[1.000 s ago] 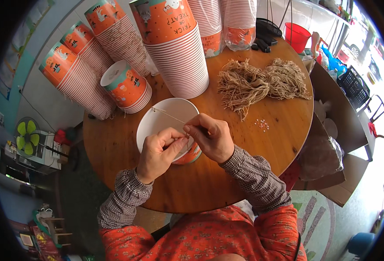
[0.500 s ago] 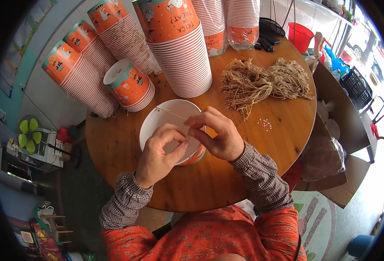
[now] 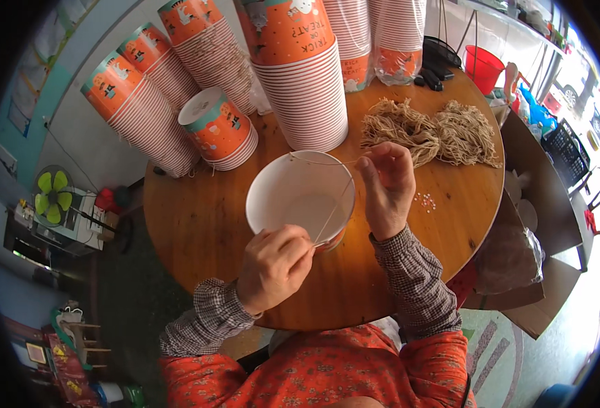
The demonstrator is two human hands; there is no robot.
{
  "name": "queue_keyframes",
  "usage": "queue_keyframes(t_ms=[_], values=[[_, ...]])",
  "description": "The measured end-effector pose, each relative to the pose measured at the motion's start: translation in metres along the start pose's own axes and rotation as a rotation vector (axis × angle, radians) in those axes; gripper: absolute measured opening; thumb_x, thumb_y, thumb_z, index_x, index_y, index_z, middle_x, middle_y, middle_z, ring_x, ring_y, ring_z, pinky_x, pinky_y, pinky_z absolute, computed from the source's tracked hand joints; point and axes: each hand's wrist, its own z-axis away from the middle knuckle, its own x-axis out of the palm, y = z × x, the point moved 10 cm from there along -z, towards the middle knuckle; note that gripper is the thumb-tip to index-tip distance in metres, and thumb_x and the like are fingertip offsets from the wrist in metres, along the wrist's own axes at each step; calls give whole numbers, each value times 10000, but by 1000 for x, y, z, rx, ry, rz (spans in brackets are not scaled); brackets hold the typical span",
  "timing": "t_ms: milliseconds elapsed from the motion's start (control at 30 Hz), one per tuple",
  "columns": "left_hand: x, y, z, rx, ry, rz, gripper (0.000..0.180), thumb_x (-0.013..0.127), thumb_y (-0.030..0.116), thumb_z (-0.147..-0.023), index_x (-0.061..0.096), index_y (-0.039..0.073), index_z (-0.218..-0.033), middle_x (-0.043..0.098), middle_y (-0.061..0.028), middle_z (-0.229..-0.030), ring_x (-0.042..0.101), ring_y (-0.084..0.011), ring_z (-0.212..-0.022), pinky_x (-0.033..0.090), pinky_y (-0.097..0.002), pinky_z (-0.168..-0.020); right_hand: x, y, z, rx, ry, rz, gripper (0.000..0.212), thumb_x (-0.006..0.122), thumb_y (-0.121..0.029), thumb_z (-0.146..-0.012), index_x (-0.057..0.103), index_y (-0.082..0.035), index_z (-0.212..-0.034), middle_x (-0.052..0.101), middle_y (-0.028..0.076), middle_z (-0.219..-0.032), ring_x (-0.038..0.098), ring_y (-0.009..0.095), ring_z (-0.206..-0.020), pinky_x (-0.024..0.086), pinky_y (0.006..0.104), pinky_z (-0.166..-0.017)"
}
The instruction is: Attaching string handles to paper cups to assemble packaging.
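A round paper bucket [image 3: 266,190], white inside with an orange printed outer wall, stands upright in front of me, its mouth facing up. Thin tan string [image 3: 338,208] runs from its far rim to my right hand [image 3: 390,187], then slants across the mouth to the near rim. By that near rim my left hand [image 3: 276,265] is closed, pinching the string. My right hand, at the bucket's right side, grips the string between thumb and fingers. The string's fixing at the near rim is partly hidden by my left fingers.
Tall stacks of matching buckets [image 3: 303,102] line the table's far side, with a short stack [image 3: 222,129] at left. Two bundles of tan strings [image 3: 467,132] lie far right, near small pale beads [image 3: 425,202]. Cardboard boxes [image 3: 545,285] stand beyond the round table's right edge.
My hands have parted: the right moved right and up, the left toward me. The string between them is now stretched across the bucket's mouth. The whole view has shifted slightly.
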Motion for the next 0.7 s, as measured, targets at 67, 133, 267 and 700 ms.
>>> queue_keyframes(t_ms=[67, 133, 267, 700], values=[[2, 5, 3, 34, 23, -39, 160, 694, -13, -734, 594, 41, -846, 625, -73, -843, 619, -268, -710, 490, -364, -621, -2, 1, -2, 1, 0, -17, 208, 622, 28, -870, 504, -6, -1038, 569, 26, -932, 573, 82, -810, 481, 225, -745], [6, 6, 7, 52, 22, -60, 182, 713, 8, -739, 609, 37, -885, 624, -79, -839, 624, -270, -711, 493, -366, -615, -2, 8, -5, 42, -38, 5, 213, 625, 21, -872, 514, 1, -1053, 571, 28, -943, 578, 78, -799, 485, 226, -736], [-3, -11, 14, 35, 99, -113, 167, 716, 7, -752, 623, 32, -888, 620, -86, -832, 620, -269, -710, 496, -376, -624, 8, 12, -5, 254, -234, 107, 112, 602, -95, -918, 590, 15, -899, 581, 13, -763, 548, 74, -736, 452, 230, -654], [-28, -31, 17, 29, 25, -436, 88, 669, 94, -761, 675, 124, -843, 535, 40, -797, 520, -161, -726, 395, -316, -624, 45, 56, 24, 218, -595, 511, 303, 494, -29, -899, 577, -17, -1190, 669, 105, -895, 620, 207, -680, 509, 322, -632]])
